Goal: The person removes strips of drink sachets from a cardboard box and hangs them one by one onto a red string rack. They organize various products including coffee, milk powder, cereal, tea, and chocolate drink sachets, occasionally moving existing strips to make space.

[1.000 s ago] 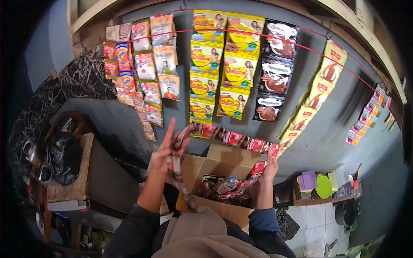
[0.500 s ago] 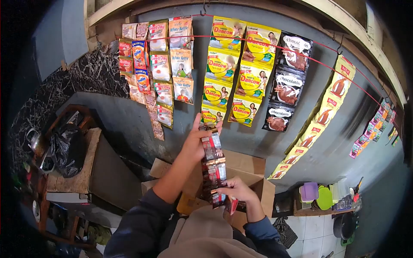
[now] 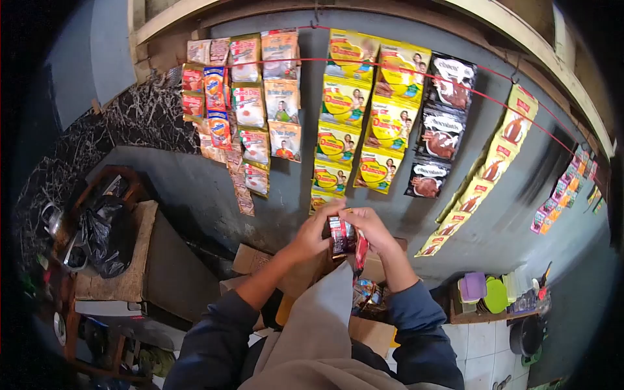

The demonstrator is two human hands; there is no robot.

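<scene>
Both of my hands meet in front of me on a strip of dark red and brown sachets point(image 3: 342, 235). My left hand point(image 3: 316, 232) grips its left side and my right hand point(image 3: 370, 227) pinches its top and right side. The strip hangs down from my fingers toward an open cardboard box point(image 3: 260, 261) that holds more sachets point(image 3: 368, 294). My grey hood hides part of the box.
Strips of sachets hang on red strings across the dark wall: yellow milk packs point(image 3: 354, 107), black chocolate packs point(image 3: 442, 127), coffee packs point(image 3: 260, 104), a yellow strip point(image 3: 494, 162). A wooden stand with a black bag point(image 3: 107, 234) is left. Plastic containers point(image 3: 487, 292) sit at right.
My right hand came up from the box to meet my left hand at chest height. The long strip, earlier stretched between both hands, is now gathered short in them.
</scene>
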